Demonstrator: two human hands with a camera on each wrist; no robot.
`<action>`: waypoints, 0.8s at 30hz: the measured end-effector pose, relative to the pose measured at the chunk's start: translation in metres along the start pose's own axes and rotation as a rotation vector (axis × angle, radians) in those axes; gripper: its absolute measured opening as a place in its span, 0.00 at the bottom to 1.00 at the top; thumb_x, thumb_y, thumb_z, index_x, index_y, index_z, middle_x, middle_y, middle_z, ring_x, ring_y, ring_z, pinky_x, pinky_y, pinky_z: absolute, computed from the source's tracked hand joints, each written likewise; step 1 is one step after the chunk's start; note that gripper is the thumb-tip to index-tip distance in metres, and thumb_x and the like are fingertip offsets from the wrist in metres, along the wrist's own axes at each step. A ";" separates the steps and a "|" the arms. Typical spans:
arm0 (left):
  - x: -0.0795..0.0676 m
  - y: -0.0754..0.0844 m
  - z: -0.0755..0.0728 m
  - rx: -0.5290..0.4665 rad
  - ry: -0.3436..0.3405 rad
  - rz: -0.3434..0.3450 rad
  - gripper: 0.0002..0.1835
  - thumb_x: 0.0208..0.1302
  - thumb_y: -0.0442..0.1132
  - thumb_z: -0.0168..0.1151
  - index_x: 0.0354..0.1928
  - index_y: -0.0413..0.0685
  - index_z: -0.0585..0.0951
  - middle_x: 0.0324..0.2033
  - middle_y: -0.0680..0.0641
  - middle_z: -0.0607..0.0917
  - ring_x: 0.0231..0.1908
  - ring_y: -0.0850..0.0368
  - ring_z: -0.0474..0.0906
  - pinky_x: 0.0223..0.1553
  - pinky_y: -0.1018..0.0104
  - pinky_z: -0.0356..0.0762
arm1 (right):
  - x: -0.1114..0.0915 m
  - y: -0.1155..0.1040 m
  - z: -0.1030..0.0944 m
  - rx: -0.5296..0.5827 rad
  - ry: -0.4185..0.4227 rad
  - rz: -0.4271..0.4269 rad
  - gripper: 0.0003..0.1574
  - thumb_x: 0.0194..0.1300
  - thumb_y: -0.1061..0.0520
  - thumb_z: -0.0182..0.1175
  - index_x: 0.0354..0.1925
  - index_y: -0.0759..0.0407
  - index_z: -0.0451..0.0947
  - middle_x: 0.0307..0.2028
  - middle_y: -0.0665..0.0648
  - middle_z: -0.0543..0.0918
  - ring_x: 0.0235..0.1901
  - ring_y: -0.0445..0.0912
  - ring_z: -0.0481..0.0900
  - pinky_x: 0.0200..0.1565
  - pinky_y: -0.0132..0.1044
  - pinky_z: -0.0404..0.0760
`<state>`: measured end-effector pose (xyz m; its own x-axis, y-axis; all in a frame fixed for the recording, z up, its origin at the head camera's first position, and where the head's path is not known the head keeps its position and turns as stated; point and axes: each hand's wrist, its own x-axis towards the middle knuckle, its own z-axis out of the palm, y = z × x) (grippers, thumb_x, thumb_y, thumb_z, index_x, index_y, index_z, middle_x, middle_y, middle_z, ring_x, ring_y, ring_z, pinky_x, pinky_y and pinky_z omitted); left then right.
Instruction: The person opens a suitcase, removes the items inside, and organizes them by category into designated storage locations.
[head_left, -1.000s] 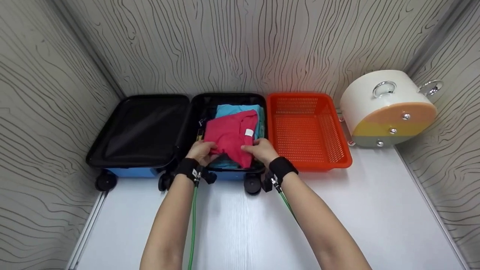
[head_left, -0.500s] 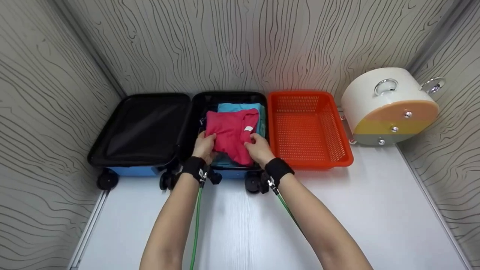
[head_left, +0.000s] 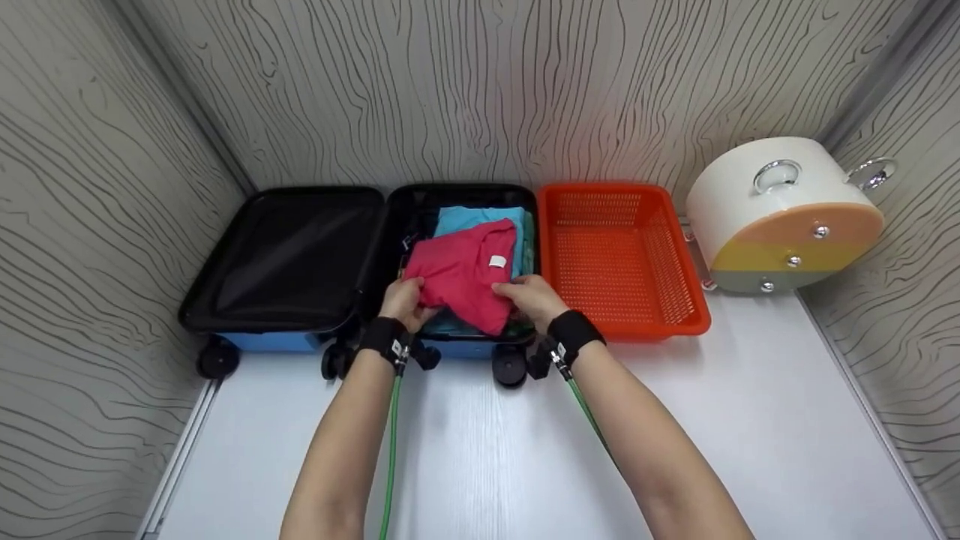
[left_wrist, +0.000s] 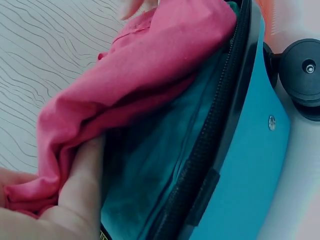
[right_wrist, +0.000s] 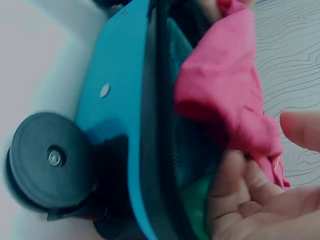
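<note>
A loosely folded pink garment [head_left: 457, 262] with a white tag [head_left: 497, 261] lies over folded blue clothing [head_left: 480, 216] inside the open suitcase's right half [head_left: 427, 191]. My left hand [head_left: 403, 301] pinches the garment's near left edge, thumb on top and fingers underneath. At the opposite edge is my right hand [head_left: 536, 298]. In the right wrist view its fingers [right_wrist: 232, 180] reach under the pink cloth [right_wrist: 225, 80], while the thumb [right_wrist: 300, 130] stands apart from them. The garment's near corner hangs down toward the suitcase's zipped rim [left_wrist: 200, 140].
The suitcase's other half [head_left: 289, 259], with a black lining, lies to the left. An orange perforated basket [head_left: 694, 319] stands close on the right. Beyond it is a white rounded box [head_left: 750, 176] with coloured drawers. Black wheels [head_left: 510, 366] jut toward me from the suitcase's near side.
The garment shifted slightly and its left side now reaches further toward me. My left hand went forward, then back; my right hand moved a little right, its thumb still at the cloth's edge.
</note>
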<state>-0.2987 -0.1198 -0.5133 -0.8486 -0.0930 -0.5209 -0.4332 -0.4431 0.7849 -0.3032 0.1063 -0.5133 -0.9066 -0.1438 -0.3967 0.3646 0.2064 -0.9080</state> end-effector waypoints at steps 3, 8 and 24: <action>0.001 -0.001 0.000 0.024 -0.006 0.007 0.23 0.79 0.33 0.44 0.73 0.40 0.64 0.53 0.39 0.72 0.45 0.47 0.77 0.38 0.61 0.86 | 0.001 -0.002 0.006 0.084 -0.019 0.012 0.46 0.72 0.53 0.65 0.75 0.72 0.57 0.62 0.66 0.75 0.51 0.50 0.79 0.54 0.41 0.80; 0.000 -0.002 0.002 0.146 -0.016 0.071 0.25 0.79 0.33 0.43 0.75 0.45 0.64 0.58 0.38 0.72 0.48 0.46 0.78 0.44 0.57 0.85 | 0.004 -0.004 0.020 0.219 -0.011 -0.012 0.44 0.73 0.59 0.63 0.77 0.68 0.55 0.64 0.66 0.74 0.59 0.56 0.79 0.57 0.47 0.81; -0.017 -0.005 0.054 0.542 -0.121 0.452 0.31 0.81 0.34 0.43 0.81 0.49 0.55 0.76 0.41 0.63 0.70 0.47 0.66 0.67 0.57 0.68 | -0.002 -0.003 -0.014 -0.140 0.282 -0.361 0.27 0.75 0.66 0.54 0.70 0.67 0.71 0.68 0.66 0.73 0.70 0.56 0.68 0.68 0.46 0.68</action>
<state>-0.2984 -0.0682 -0.4905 -0.9948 -0.0494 -0.0889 -0.0945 0.1236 0.9878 -0.3053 0.1194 -0.5074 -0.9994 0.0342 0.0104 0.0012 0.3226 -0.9465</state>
